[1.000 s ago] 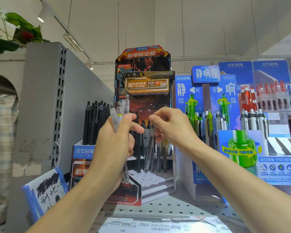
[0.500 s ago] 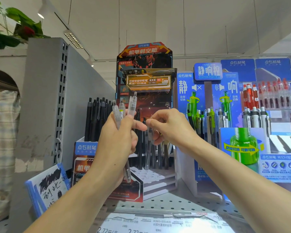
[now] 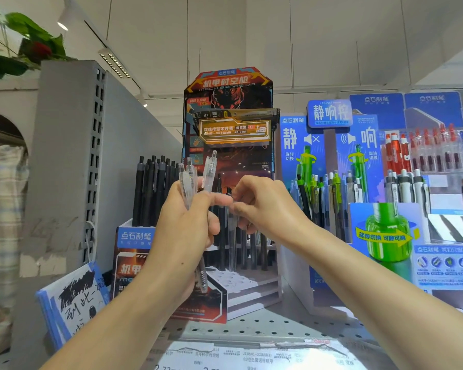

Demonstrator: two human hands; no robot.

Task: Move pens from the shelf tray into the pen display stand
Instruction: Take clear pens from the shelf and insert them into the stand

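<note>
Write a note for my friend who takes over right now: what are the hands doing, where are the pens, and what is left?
Left hand: grips a bunch of clear pens, tops pointing up.
Right hand: pinches one clear pen, upright, tip down at the white holed tiers of the pen display stand.
Done: several dark pens stand in the back rows of the stand.
Left: seat this pen in a hole, then place the left hand's bunch one by one; front holes look free. The shelf tray is not in view.

Clear pens (image 3: 195,177) were frosted translucent plastic. Black pens (image 3: 153,188) looked matt. Display stand (image 3: 227,102) was glossy printed card. Shelf (image 3: 265,324) was perforated painted metal.
</note>
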